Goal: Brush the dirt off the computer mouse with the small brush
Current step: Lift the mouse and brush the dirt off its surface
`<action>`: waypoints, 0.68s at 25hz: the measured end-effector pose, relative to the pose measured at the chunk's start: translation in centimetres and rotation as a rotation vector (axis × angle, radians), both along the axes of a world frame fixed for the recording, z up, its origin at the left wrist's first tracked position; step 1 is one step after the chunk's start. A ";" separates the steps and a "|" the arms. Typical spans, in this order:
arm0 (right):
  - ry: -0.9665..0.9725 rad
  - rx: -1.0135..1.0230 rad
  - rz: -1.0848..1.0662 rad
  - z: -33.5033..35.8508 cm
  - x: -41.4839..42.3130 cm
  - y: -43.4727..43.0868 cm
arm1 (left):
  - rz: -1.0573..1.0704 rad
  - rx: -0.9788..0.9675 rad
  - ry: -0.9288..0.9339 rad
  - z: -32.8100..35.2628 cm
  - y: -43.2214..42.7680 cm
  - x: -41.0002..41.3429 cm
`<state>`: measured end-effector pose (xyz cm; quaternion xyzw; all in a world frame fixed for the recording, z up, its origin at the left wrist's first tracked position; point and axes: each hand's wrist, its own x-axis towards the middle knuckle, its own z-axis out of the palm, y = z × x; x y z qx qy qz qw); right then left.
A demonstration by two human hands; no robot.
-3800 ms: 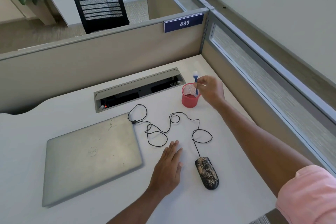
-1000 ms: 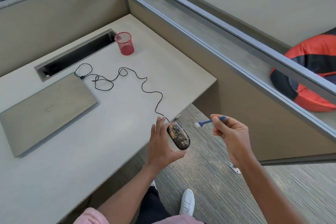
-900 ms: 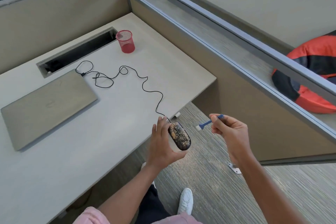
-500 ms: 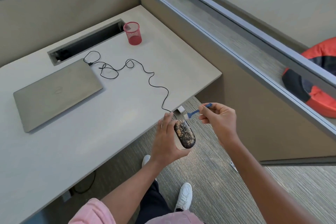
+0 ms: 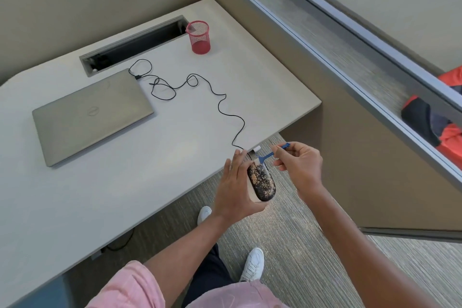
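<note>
A black computer mouse, speckled with tan dirt, is held just past the desk's front edge, over the carpet. My left hand grips it from the left side and below, its top facing up. My right hand pinches the blue handle of the small brush. The brush's white bristles touch the far end of the mouse. The mouse's black cable runs back over the desk in loops.
A closed grey laptop lies on the white desk, left of the cable. A red mesh cup stands by the cable slot at the back. Cubicle partitions close the right side. My white shoes are on the carpet below.
My right hand has brought the brush leftward and down until its bristles reach the mouse's far end. The left hand keeps its hold on the mouse. The camera view has shifted slightly.
</note>
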<state>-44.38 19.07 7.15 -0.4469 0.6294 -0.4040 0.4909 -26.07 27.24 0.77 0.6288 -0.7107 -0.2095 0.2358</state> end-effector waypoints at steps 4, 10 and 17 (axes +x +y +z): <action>-0.008 -0.014 -0.001 -0.1 0.4 -0.2 | -0.003 -0.021 -0.007 -0.6 0.0 0.4; 0.011 -0.014 0.004 -0.2 0.5 -0.1 | 0.002 -0.027 0.003 -0.7 0.0 0.8; 0.072 -0.061 0.032 0.2 1.2 0.2 | -0.001 -0.020 0.009 -0.8 0.2 1.3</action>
